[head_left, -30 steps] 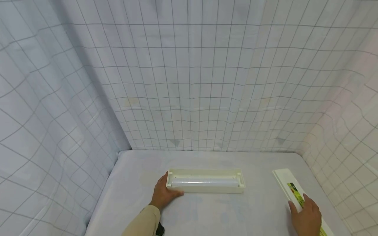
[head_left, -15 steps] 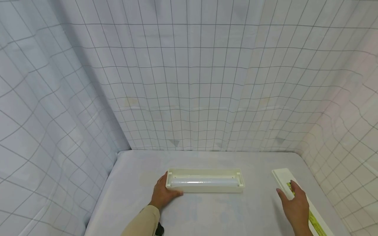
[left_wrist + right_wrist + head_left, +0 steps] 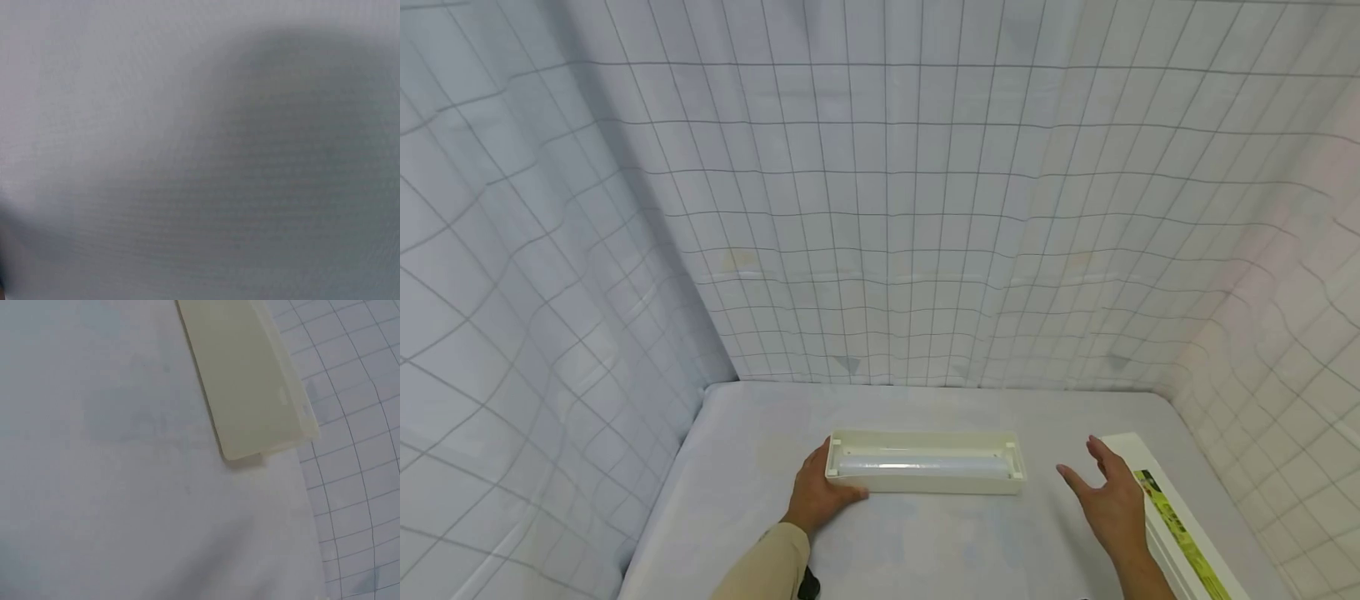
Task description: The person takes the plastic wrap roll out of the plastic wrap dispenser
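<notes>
A long cream tray [image 3: 925,483] lies across the middle of the white table [image 3: 925,550] with a clear roll of film [image 3: 921,465] inside it. My left hand [image 3: 817,493] grips the tray's left end, thumb along its front wall. My right hand [image 3: 1108,498] hovers with fingers spread between the tray's right end and a long cream lid [image 3: 1180,525] with a green label. It holds nothing. The right wrist view shows only the lid [image 3: 247,381] lying on the table. The left wrist view is a grey blur.
Gridded white cloth walls [image 3: 880,208] close in the table on the left, back and right. The lid lies diagonally close to the table's right edge.
My right hand has left the lid and moved left and forward toward the tray's right end, fingers spreading. The left hand has stayed on the tray's left end.
</notes>
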Motion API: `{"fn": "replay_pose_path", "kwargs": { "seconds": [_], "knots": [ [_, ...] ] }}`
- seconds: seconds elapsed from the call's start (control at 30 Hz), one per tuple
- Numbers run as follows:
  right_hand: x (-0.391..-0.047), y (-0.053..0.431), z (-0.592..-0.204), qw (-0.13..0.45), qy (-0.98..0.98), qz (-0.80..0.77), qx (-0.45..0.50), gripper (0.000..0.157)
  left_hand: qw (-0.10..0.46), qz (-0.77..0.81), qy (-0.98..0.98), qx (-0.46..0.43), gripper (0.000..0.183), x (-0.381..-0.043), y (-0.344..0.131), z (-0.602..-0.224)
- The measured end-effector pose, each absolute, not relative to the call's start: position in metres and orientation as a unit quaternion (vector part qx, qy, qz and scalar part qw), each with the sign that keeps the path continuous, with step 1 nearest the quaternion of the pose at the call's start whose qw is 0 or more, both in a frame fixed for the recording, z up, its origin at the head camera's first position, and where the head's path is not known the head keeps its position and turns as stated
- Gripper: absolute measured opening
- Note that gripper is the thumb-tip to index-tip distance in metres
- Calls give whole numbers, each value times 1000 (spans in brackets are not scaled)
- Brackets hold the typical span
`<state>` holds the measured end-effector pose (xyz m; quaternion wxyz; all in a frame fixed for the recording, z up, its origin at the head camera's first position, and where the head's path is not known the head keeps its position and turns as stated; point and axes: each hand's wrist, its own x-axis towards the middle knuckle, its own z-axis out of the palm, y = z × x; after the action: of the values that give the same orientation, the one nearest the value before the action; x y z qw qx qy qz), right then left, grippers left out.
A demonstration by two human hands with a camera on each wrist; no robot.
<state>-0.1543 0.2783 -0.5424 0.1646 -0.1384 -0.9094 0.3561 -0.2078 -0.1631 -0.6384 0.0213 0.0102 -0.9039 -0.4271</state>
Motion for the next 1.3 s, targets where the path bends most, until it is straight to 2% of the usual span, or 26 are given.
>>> {"fn": "replay_pose_path", "kwargs": {
  "seconds": [0.3, 0.43, 0.77, 1.03, 1.3],
  "knots": [
    [-171, 263, -537, 252, -901, 347, -62, 72, 27, -423, -906, 12, 122, -209, -163, -642],
    [-177, 256, -534, 256, -899, 354, -30, 71, 32, -425, -904, 9, 121, -209, -163, -643],
    [-191, 230, -543, 182, -921, 340, 58, 55, 40, -425, -904, 5, 120, -210, -164, -644],
    [-203, 218, -551, 143, -927, 336, 83, 52, 32, -426, -904, 5, 120, -209, -163, -644],
    [-211, 202, -557, 37, -944, 316, 84, 43, 29, -428, -903, 10, 120, -208, -164, -643]
  ]
}}
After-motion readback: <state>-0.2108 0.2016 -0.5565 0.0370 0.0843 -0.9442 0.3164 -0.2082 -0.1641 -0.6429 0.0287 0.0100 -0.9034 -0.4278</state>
